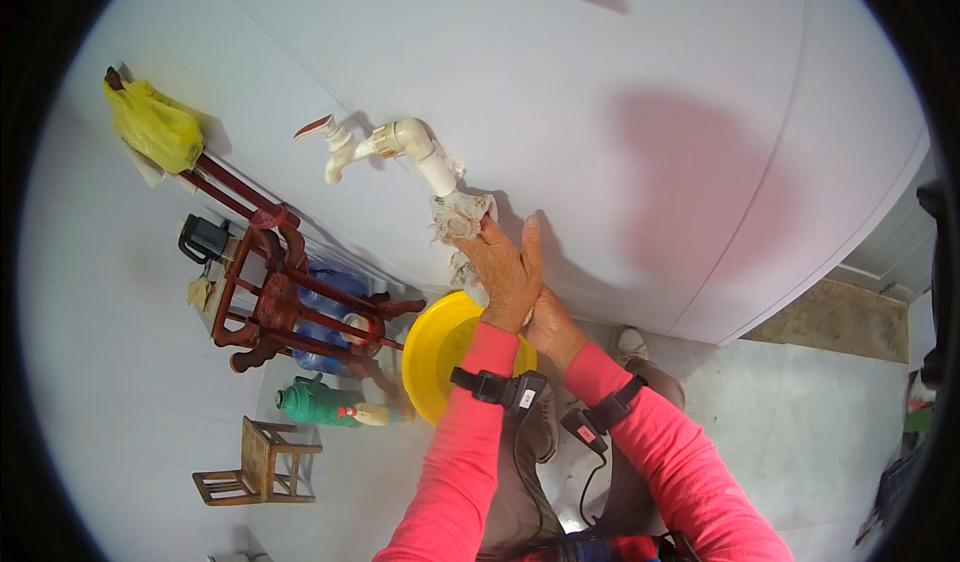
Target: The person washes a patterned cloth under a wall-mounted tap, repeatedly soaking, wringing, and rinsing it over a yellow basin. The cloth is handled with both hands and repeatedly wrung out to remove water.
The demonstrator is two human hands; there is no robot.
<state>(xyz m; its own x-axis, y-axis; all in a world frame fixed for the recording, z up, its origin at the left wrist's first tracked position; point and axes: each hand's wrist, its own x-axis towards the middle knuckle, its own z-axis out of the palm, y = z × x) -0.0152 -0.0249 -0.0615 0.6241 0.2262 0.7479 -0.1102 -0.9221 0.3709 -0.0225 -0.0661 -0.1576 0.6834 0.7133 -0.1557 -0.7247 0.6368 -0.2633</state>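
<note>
A pale, crumpled rag (463, 217) is wrapped about the lower part of a white plastic water pipe (433, 173) on the wall. Part of the cloth hangs lower, beside my fingers. My left hand (506, 271) grips the rag, its back towards me and its thumb pointing up. Just below, my right hand (553, 325) is close to the left wrist. Its fingers are mostly hidden behind the left hand, and whether they hold cloth is unclear. The pipe bends at an elbow into a white plastic tap (341, 149) with a red-topped handle.
Under my hands a yellow plastic basin (424, 352) stands on the floor. To the left are a dark red wooden stand (277, 299), blue water bottles (330, 284), a green thermos flask (315, 400) and a small wooden chair (259, 461). A yellow plastic bag (157, 126) hangs higher up.
</note>
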